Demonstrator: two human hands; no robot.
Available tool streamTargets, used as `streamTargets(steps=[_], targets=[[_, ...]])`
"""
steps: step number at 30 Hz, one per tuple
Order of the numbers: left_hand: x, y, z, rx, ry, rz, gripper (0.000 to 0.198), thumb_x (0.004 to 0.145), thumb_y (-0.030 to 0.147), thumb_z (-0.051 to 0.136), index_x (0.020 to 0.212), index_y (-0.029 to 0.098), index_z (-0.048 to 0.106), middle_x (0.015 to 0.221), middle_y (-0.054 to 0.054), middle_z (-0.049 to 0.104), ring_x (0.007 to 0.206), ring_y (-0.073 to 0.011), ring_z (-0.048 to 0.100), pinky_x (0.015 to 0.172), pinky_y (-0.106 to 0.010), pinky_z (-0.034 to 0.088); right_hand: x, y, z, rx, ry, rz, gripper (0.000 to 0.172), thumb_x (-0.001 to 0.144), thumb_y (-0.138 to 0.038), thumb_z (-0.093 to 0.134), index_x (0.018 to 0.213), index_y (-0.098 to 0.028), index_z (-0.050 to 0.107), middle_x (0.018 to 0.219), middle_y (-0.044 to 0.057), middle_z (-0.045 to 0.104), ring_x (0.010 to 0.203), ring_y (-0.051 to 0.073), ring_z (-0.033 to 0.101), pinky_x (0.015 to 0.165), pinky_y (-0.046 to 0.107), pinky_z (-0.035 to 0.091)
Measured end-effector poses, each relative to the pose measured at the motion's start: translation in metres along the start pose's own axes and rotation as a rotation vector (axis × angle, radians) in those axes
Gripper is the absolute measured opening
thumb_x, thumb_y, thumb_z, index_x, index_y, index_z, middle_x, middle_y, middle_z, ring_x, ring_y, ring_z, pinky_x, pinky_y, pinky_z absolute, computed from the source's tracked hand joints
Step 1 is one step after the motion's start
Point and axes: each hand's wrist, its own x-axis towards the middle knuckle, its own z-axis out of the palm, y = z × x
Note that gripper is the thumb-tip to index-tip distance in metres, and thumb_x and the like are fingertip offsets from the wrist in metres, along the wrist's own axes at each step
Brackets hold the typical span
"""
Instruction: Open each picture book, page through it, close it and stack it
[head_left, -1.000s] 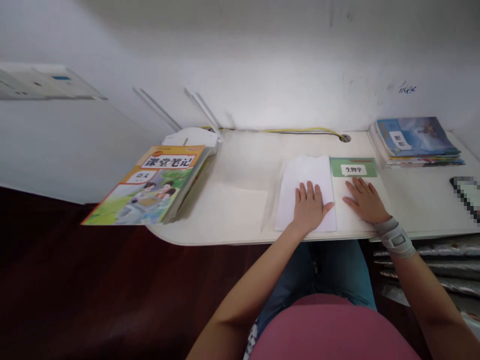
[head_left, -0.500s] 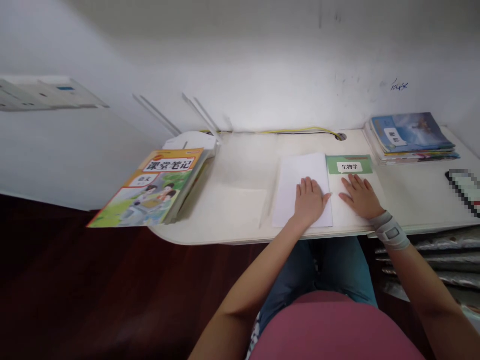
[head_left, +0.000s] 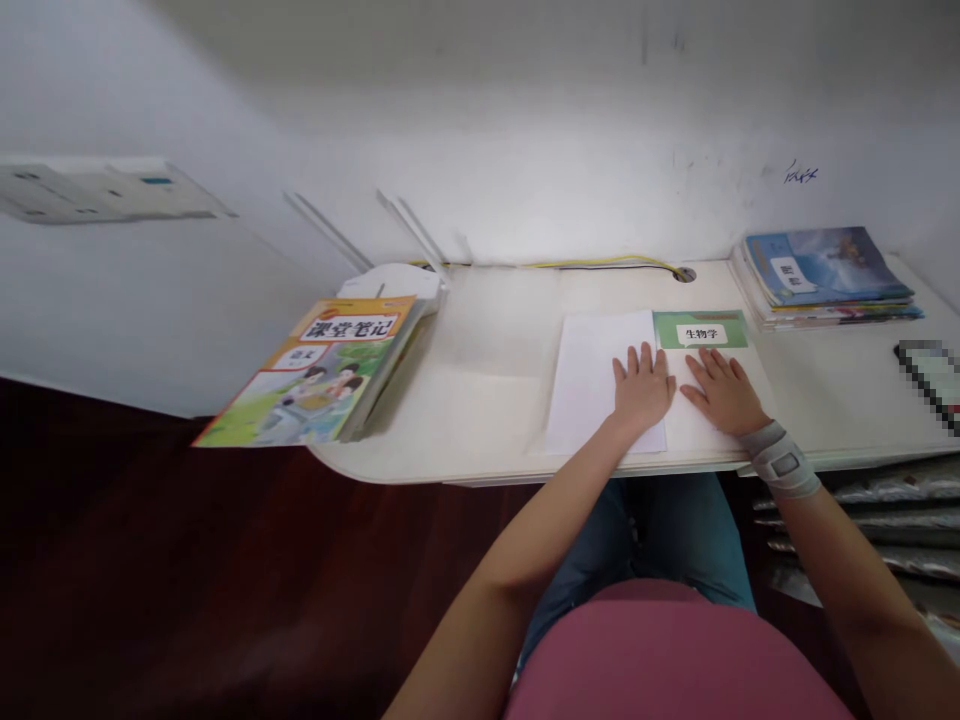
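Hands: both are laid palm-down, side by side and close together, right of the frame's centre.
Grip, left: the left hand is spread flat and pressed on the right edge of a white rectangular paper sheet; nothing is pinched or clasped.
Grip, right: the right hand is spread flat on the pale cover of a white book with a green title band; its fingertips are placed just below that band, and nothing is gripped.
Wrist: a grey-white strap with a small dark panel is worn on the right wrist.
Sheet and book: both are laid flat near the front edge of the white desk, the sheet just left of the book; their edges meet under the left hand, and whether one overlaps the other cannot be told.
Left of frame: a thick orange-and-green illustrated workbook is set overhanging the desk's left end.
Behind it: a white router with thin antennas is placed against the wall.
Back edge: a yellow cable is run along the wall to a round cable hole.
Upper right: a stack of thin books with a blue cover on top is kept well apart from the hands.
Right edge: a pixelated dark object cannot be identified.
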Motion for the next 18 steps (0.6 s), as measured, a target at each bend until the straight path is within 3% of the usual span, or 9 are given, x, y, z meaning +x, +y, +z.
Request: streamTargets(steps=[8,11,14,16,18], targets=[[0.004,-0.010,0.003,-0.021,0.016,-0.024,0.077,0.093,0.058,0.009,0.150,0.007,0.020,0.156,-0.016,0.020,0.144,-0.0343,0.015,0.116,-0.054,0.015,-0.001,0.001,0.003,-0.012,0.012,-0.012,0.059,0.096,-0.048,0.028,0.141,-0.012,0.042,0.147,0.019,0.040,0.135,0.033,0.037,0.105,0.051,0.031],[-0.001,-0.017,-0.002,0.009,0.029,0.038,0.072,0.096,0.051,0.012,0.147,0.003,0.025,0.154,-0.018,0.025,0.143,-0.0316,0.020,0.116,-0.046,0.019,0.000,0.003,0.002,-0.002,0.014,-0.004,0.058,0.096,-0.048,0.029,0.140,-0.013,0.043,0.146,0.019,0.040,0.134,0.033,0.037,0.105,0.051,0.031],[-0.020,-0.037,-0.014,0.101,0.116,0.059,0.055,0.097,0.029,0.017,0.144,0.006,0.034,0.154,-0.016,0.029,0.144,-0.0292,0.018,0.117,-0.044,0.017,-0.001,-0.001,-0.002,0.026,0.025,0.004,0.055,0.096,-0.045,0.032,0.136,-0.011,0.048,0.144,0.020,0.043,0.133,0.034,0.039,0.104,0.052,0.032],[-0.038,-0.057,-0.025,0.176,0.191,-0.065,0.053,0.093,0.015,0.019,0.143,0.008,0.036,0.154,-0.015,0.028,0.144,-0.0293,0.018,0.116,-0.048,0.015,-0.006,-0.014,-0.005,0.069,0.042,-0.004,0.051,0.097,-0.041,0.031,0.132,-0.009,0.051,0.142,0.021,0.045,0.132,0.033,0.041,0.104,0.051,0.033],[-0.057,-0.082,-0.036,0.215,0.227,-0.284,0.053,0.090,0.014,0.026,0.141,0.005,0.039,0.152,-0.018,0.031,0.141,-0.0309,0.027,0.113,-0.047,0.023,-0.014,-0.034,-0.009,0.144,0.062,-0.050,0.050,0.097,-0.038,0.029,0.132,-0.008,0.050,0.141,0.022,0.046,0.131,0.031,0.043,0.105,0.049,0.033]])
